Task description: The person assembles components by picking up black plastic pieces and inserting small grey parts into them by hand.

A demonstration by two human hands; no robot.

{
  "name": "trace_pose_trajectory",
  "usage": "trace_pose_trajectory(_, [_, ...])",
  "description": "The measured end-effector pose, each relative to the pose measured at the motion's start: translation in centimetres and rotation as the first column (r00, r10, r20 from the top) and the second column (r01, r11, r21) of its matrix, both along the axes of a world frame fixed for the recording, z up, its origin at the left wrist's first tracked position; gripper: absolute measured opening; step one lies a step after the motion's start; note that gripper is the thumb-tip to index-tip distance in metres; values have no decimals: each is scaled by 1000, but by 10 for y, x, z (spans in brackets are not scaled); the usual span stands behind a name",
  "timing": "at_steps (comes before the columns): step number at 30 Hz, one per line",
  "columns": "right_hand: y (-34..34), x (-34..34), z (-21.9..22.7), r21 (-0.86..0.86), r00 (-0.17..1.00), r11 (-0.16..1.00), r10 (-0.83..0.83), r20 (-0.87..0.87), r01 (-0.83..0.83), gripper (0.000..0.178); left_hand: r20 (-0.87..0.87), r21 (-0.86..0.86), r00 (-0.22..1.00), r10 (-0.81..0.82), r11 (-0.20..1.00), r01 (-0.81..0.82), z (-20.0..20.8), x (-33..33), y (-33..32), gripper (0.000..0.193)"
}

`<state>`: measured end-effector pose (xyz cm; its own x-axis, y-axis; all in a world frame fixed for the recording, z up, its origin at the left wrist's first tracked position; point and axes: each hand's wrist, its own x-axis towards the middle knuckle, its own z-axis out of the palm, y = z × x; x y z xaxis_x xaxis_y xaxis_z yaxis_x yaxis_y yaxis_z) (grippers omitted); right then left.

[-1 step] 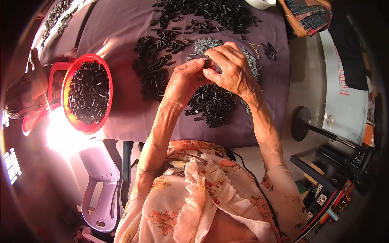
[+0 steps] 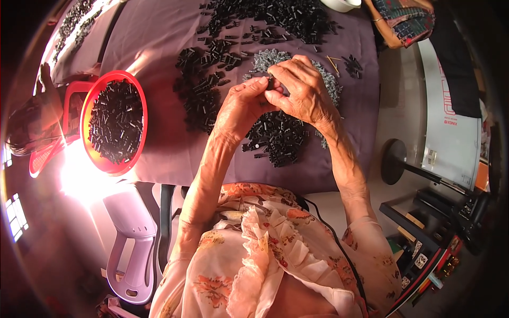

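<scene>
Both hands meet above the cloth-covered table and pinch a small black plastic part (image 2: 271,83) between their fingertips. My left hand (image 2: 243,106) is closed on it from the left, thumb uppermost. From the right, my right hand (image 2: 301,90) closes over the same part with curled fingers, which cover much of it. Beneath and behind the hands lies a heap of small grey pieces (image 2: 271,59). Nearer to me, just below the hands, is a pile of black plastic parts (image 2: 278,139). Another black pile (image 2: 199,98) spreads to the left of my left hand.
A red basin (image 2: 145,106) full of black pieces stands at the left. More black parts (image 2: 265,16) cover the far side of the purple tablecloth (image 2: 164,153). Thin yellowish sticks (image 2: 333,64) lie at the right. Another person's arm (image 2: 387,29) shows at the far right. A lilac plastic chair (image 2: 130,217) stands lower left.
</scene>
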<state>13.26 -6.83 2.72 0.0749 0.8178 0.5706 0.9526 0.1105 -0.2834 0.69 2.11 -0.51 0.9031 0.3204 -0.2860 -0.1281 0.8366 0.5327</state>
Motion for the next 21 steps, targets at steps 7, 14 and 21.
trace_pose_trajectory(7, [5,-1,-7,36,999,998,46,-17,-45,17,42,-239,999,-16,971,26,-13,4,1,15])
trace_pose_trajectory(14, [4,4,-12,37,994,994,104,25,-105,17,54,-362,999,-1,932,21,-22,7,-1,11])
trace_pose_trajectory(21, [2,6,-15,43,985,989,139,98,-143,15,40,-301,999,-31,953,42,-24,6,-6,15])
